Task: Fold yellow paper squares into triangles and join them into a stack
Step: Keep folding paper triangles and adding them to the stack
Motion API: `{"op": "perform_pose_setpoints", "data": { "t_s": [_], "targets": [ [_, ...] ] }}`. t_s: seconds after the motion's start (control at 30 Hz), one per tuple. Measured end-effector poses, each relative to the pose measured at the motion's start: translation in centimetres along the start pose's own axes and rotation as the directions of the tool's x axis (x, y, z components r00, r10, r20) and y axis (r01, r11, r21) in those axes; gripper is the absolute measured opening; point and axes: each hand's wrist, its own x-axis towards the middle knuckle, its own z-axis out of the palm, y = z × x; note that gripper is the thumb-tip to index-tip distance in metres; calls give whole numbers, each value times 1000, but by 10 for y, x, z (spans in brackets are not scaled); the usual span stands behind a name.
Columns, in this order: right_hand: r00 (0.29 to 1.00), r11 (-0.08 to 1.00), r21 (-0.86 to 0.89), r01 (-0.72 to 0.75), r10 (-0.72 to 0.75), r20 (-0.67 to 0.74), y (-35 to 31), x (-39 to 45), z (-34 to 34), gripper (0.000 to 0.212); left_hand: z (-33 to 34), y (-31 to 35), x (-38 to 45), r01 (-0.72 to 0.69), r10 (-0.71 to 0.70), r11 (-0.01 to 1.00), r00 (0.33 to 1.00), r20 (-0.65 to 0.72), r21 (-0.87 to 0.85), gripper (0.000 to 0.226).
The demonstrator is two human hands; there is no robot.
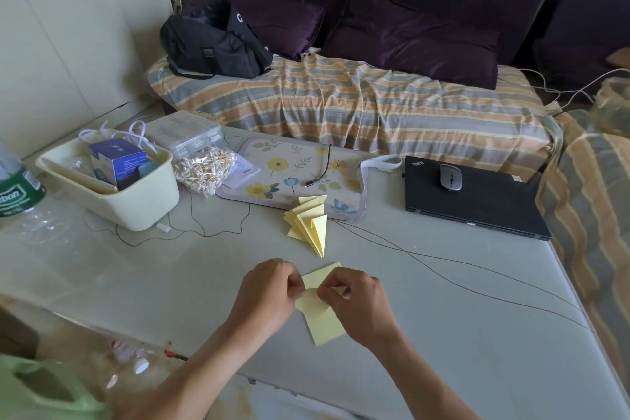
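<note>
We have both hands low on the pale tabletop, working a yellow paper square that lies on top of a small pile of unfolded yellow squares. Our left hand pinches the sheet at its left edge with curled fingers, and our right hand pinches a turned-over flap near the middle, so both are grasping the same sheet. Farther from us, near the floral mat, lies the joined stack of folded triangles, fanned out and well apart from our hands.

The paper looks thin and very light (a breath would likely shift a loose sheet), so we judge it needs pinning against the tabletop while a crease is made. It should bend readily and hold a crease once pressed, but a crooked fold will probably stay visible. The best hold seems to be at the corners and edges, with fingertips only, keeping the palm off so the sheet beneath does not slide along with it. Whether the squares in the pile stick to one another we cannot tell. The finished stack looks springy and loosely nested, so we would lift it by its narrow pointed end, squeezing gently, lest the triangles slip apart.
</note>
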Motion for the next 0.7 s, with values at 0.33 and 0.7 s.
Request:
{"op": "perform_pose_setpoints", "data": {
  "t_s": [0.33, 0.7],
  "targets": [
    [998, 999, 45, -29, 32, -59, 0, 2, 2, 10, -3, 4, 0, -28, 28, 1000, 998, -50, 9, 5],
    [999, 995, 102, -3, 8, -44, -1, 3, 1, 11, -1, 8, -2, -49, 44, 997, 996, -74, -67, 5]
  ]
}}
